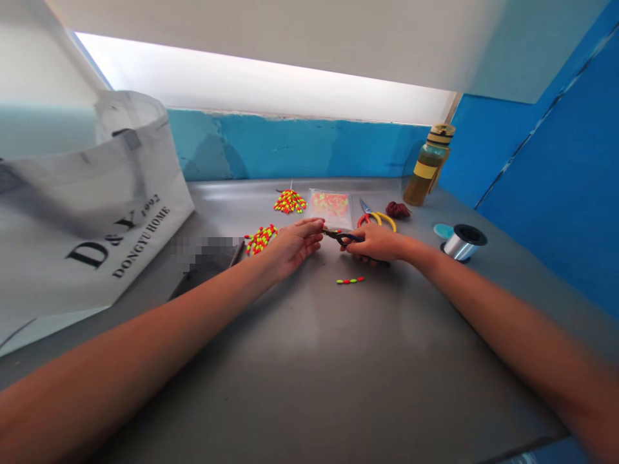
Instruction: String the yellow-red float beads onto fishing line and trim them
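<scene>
My right hand (374, 243) is closed around a small dark pair of pliers or snips (341, 237), whose tip points left toward my left hand (296, 243). The left hand's fingers are pinched together at the tool's tip; what they hold is too small to make out. A short string of red, yellow and green float beads (350, 281) lies on the grey table (309, 361) just in front of both hands. A pile of the same beads (260, 239) sits left of my left hand.
A second bead pile (290, 202) and a clear bag of beads (331, 207) lie behind the hands. Red-and-yellow scissors (376, 218), dark red thread (397, 209), a line spool (463, 242), a bottle (429, 165) stand right. A white bag (82, 212) fills the left.
</scene>
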The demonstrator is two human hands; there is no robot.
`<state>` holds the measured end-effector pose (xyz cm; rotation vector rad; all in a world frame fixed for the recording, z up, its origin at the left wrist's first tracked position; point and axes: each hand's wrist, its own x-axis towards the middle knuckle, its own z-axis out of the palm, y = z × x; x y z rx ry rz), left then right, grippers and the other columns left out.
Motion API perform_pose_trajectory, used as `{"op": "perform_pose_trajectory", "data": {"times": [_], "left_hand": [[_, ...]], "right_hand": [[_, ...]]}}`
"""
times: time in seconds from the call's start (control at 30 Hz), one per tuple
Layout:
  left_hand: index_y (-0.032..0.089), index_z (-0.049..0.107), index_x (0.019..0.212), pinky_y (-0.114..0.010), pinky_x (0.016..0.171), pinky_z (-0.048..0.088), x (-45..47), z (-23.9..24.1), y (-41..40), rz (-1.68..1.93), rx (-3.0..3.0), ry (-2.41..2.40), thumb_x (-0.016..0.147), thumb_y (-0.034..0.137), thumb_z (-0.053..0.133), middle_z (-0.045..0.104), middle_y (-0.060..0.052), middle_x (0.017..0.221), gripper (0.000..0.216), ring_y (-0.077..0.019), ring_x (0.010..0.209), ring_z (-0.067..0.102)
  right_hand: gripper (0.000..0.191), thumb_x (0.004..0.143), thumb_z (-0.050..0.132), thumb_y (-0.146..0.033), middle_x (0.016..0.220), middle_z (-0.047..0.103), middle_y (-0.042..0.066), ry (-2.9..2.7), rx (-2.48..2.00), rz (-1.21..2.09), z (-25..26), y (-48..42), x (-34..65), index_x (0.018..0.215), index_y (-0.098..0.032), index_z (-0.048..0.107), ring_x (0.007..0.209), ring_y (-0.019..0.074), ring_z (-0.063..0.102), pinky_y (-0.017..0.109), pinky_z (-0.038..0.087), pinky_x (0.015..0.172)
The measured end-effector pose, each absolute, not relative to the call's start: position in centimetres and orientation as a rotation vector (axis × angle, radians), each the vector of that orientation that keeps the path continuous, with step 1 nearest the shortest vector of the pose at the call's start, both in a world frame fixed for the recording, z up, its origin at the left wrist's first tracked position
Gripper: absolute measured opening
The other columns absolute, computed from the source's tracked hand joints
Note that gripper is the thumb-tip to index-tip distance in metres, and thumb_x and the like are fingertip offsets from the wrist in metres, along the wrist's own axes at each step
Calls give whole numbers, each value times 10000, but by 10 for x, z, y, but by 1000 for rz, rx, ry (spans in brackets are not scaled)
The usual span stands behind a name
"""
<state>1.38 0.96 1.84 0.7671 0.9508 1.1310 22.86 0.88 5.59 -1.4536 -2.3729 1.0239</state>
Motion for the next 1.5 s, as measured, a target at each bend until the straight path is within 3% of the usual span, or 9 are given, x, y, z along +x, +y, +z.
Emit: {"op": "perform_pose_trajectory", "data": {"times": [0.4, 0.87, 1.5], "left_hand": [[146, 736, 876, -214, 608, 509, 17, 23, 6, 1108, 758, 1001, 842, 166, 679, 686, -61, 805, 69, -119, 677, 624], [155, 768, 821, -266, 635, 514, 17, 12, 8, 1020, 1074, 944, 789, 246, 705, 756, -117, 935, 115, -173, 754, 657], [143, 765, 773, -257, 642, 517, 19, 14, 8, 1053, 1036, 952, 743, 187, 690, 747, -116, 868, 92, -164, 716, 644]], "right_hand": [[197, 869, 608, -325, 703, 692, 33, -2377, -1449, 1041, 55, 9, 229, 847, -149, 696, 510, 102, 605, 188, 473, 467], [191, 898, 572, -297, 750, 685, 26, -2483, -1391, 1070, 54, 9, 227, 946, -155, 690, 545, 98, 609, 175, 471, 480], [185, 922, 539, -272, 769, 681, 27, -2478, -1396, 1084, 54, 9, 226, 966, -153, 673, 550, 101, 611, 179, 477, 474]]}}
